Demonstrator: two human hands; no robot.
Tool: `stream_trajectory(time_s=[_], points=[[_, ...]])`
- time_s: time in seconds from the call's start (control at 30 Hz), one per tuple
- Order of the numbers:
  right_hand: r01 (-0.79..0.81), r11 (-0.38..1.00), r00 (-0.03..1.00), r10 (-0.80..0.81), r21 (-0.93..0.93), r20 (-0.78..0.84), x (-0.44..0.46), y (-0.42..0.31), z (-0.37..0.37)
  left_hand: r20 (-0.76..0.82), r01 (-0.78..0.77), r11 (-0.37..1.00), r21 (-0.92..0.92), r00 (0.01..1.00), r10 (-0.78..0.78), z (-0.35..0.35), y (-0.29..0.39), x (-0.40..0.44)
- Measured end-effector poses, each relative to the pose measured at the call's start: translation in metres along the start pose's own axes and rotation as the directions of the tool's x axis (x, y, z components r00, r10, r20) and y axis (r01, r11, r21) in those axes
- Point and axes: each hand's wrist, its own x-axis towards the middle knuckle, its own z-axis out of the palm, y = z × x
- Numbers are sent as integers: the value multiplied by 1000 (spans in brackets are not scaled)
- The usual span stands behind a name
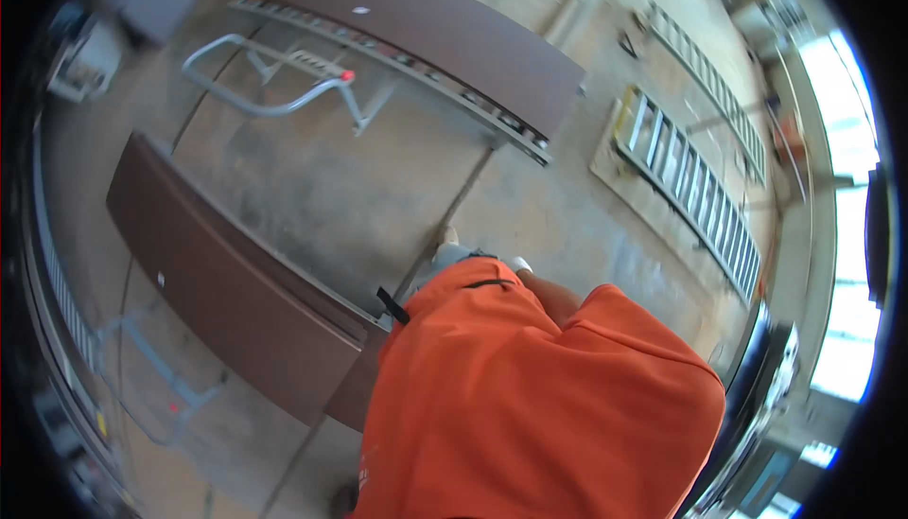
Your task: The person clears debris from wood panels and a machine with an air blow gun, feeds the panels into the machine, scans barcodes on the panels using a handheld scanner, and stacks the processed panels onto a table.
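Observation:
My right forearm comes out of the orange sleeve (643,330) and hangs down beside my body. Only a small white patch of my right hand (521,264), perhaps a glove, shows past the shirt hem, and its fingers are hidden. No held object can be made out there. My left hand is out of sight. A black strap-like piece (392,306) sticks out at the left side of my waist. Close on my left stands a long brown panel (236,301), with its end beside my shirt.
Ahead, another brown panel (435,32) lies along a metal roller rail (416,74). A tubular metal frame with a red tip (274,103) stands before it. To the right are a ladder-like metal rack (695,188) and a second one (709,93). The floor is concrete (322,178).

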Motion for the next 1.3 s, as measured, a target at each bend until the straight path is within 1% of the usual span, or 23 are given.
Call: stream_trajectory(time_s=[0.1, 0.17, 0.2, 0.23, 0.27, 0.33, 0.4, 0.47, 0.5, 0.53, 0.57, 0.63, 0.67, 0.7, 0.73, 0.8, 0.87, 0.9, 0.93, 1.0, 1.1, 1.17, 1.3], points=[[141, 976, 990, -140, -168, 15, -1, 37, -37, -5, -47, 968, 248, 999, 50, -1, 92, 21], [16, 971, 1000, -18, 237, 8, 3, 65, -57, 3, -46, 949, 313, 999, 47, 17, 179, 19], [-31, 924, 1000, 30, 382, 8, -2, 75, -71, -3, 50, 972, 230, 999, -51, 26, 221, 16], [-202, 661, 966, 254, 722, 37, -32, 62, -106, -31, -76, 959, 272, 996, 88, 36, 269, 32], [-282, 247, 889, 430, 927, 156, -51, 59, -128, -59, -134, 955, 263, 986, 154, 53, 322, 41], [-175, 17, 891, 428, 984, 151, -46, 92, -119, -70, -241, 914, 326, 958, 278, 120, 436, 10], [-15, -198, 877, 468, 980, 108, -58, 107, -101, 96, -274, 841, 466, 961, 261, 174, 541, 34], [61, -309, 809, 572, 949, 134, -95, 102, -87, 252, -348, 717, 604, 937, 242, 270, 631, 23], [12, -364, 813, 546, 932, 203, -102, 116, -62, 277, -357, 657, 664, 934, 227, 323, 670, 25], [-17, -122, 850, 521, 992, 79, -119, 124, -38, 304, -363, 592, 720, 931, 202, 379, 699, 27], [54, -369, 740, 639, 928, 211, -145, 108, -29, 306, -391, 476, 788, 919, 248, 433, 725, 18], [35, -419, 633, 712, 907, 305, -180, 86, 10, 378, -425, 318, 848, 904, 199, 549, 768, -6], [-161, -178, 681, 692, 971, 240, -194, 83, 41, 430, -449, 220, 866, 894, 128, 598, 782, -23], [2, -498, 622, 680, 867, 389, -200, 59, 67, 427, -449, 88, 889, 883, 195, 649, 787, -42], [220, -719, 546, 651, 659, 528, -207, 34, 90, 471, -480, -26, 877, 847, 247, 698, 785, -61], [354, -826, 446, 562, 439, 697, -208, -23, 129, 596, -581, -156, 799, 733, 327, 784, 750, -93], [324, -855, 411, 513, 405, 754, -190, -80, 170, 673, -651, -172, 739, 717, 179, 861, 712, -123], [29, -688, 471, 649, 725, 598, -177, -108, 198, 693, -663, -212, 718, 709, 132, 890, 680, -144], [-236, -327, 580, 708, 915, 403, -160, -134, 220, 700, -672, -210, 710, 707, 101, 915, 645, -158], [-412, -90, 441, 851, 907, 285, -109, -187, 227, 744, -708, -306, 637, 668, 5, 951, 577, -179], [-137, -618, 482, 641, 774, 598, -119, -167, 168, 690, -665, -478, 574, 707, -156, 996, 474, -164], [-48, -709, 496, 594, 704, 633, -124, -115, 153, 675, -634, -604, 483, 709, -204, 995, 391, -168], [58, -708, 488, 635, 704, 599, -159, 16, 162, 485, -521, -829, 203, 789, -377, 976, 236, -208]])
